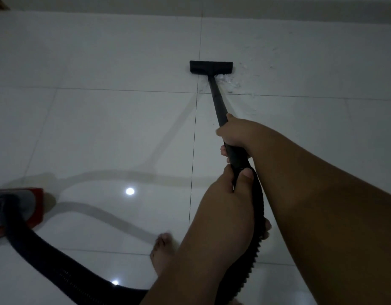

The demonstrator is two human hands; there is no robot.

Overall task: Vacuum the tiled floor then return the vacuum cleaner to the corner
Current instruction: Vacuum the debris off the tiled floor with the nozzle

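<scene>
A black vacuum wand [217, 100] slants up from my hands to a flat black floor head [211, 67] resting on the white tiled floor [102, 128]. White crumbs and dust [230, 83] lie just behind and to the right of the head. My right hand [236, 134] grips the wand higher up. My left hand [228, 190] grips it lower, where the ribbed black hose [259, 230] begins. The hose loops down and left to the red and grey vacuum body [25, 208] at the left edge.
My bare foot [162, 249] stands on the tile below the hands, close to the hose. A grey wall base [212, 5] runs along the top. Ceiling lights reflect on the glossy tiles at lower left.
</scene>
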